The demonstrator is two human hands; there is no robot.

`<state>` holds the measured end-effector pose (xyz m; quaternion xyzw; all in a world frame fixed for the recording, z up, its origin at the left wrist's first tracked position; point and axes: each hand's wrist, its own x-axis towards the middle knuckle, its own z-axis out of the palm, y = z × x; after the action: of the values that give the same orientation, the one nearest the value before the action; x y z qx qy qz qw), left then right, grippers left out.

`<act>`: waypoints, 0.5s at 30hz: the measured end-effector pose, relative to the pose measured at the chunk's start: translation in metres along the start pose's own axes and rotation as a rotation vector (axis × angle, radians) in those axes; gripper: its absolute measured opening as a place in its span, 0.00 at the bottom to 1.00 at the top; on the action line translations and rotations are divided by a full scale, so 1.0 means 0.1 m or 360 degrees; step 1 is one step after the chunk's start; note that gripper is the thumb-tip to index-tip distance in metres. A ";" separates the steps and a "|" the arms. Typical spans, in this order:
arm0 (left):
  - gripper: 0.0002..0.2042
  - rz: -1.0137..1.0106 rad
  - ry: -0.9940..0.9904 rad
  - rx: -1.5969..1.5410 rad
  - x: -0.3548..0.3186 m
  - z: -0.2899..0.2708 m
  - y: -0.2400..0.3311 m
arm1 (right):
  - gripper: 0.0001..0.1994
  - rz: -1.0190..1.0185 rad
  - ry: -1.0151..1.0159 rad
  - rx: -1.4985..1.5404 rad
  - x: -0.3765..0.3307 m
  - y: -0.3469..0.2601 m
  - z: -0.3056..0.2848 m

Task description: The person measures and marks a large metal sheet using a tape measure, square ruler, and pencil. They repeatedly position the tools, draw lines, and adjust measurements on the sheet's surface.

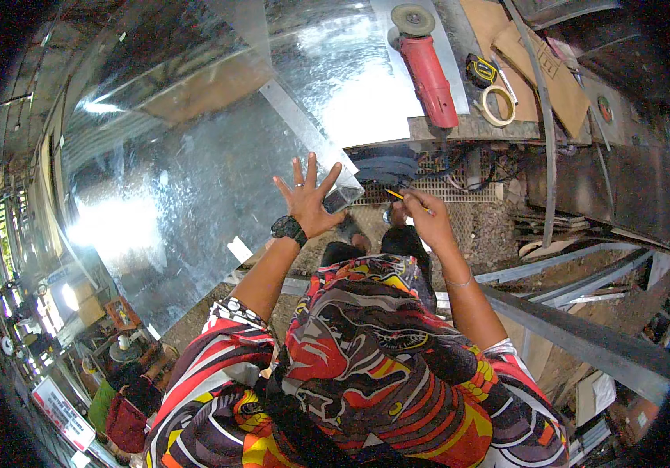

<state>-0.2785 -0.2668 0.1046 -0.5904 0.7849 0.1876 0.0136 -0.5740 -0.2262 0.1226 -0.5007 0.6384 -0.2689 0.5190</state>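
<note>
My left hand (pixel 309 204) lies flat with its fingers spread at the corner of a shiny metal sheet (pixel 171 187). Under its fingertips or right beside them runs a straight pale metal strip (pixel 292 113), slanting across the sheet toward the corner. A small dark piece (pixel 338 200) with a light edge shows by the thumb; its kind is unclear. Just off the sheet's edge, my right hand (pixel 426 221) pinches a yellow pencil (pixel 395 194), its dark point toward the left hand. The pencil is apart from the metal.
A red angle grinder (pixel 428 78) rests at the bench's far side. Right of it are a tape measure (pixel 481 71), a tape roll (pixel 498 106) and brown cardboard (pixel 542 66). A plastic grate (pixel 460 189) lies below. Metal bars (pixel 577 335) stand at the right.
</note>
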 end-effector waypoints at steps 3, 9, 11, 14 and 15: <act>0.55 0.0013 -0.0006 0.0090 0.03 -0.01 0.02 | 0.17 0.0080 0.0128 0.0305 0.02 0.03 0.07; 0.55 0.0018 0.0038 0.0053 0.03 0.01 0.01 | 0.17 0.0041 0.0015 0.0224 0.05 0.01 0.06; 0.55 0.0007 0.0026 0.0003 -0.02 0.02 0.02 | 0.17 0.0058 -0.0025 0.0251 0.02 -0.01 0.07; 0.56 -0.0008 0.0002 0.0003 -0.05 0.02 0.03 | 0.17 0.0037 -0.0073 0.0259 0.02 -0.06 0.08; 0.56 -0.0010 0.0006 0.0000 -0.06 0.02 0.03 | 0.17 0.0022 -0.0089 0.0256 0.04 -0.08 0.08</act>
<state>-0.2799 -0.2603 0.1054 -0.5932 0.7830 0.1865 0.0128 -0.5633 -0.2311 0.1260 -0.4603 0.6035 -0.3016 0.5770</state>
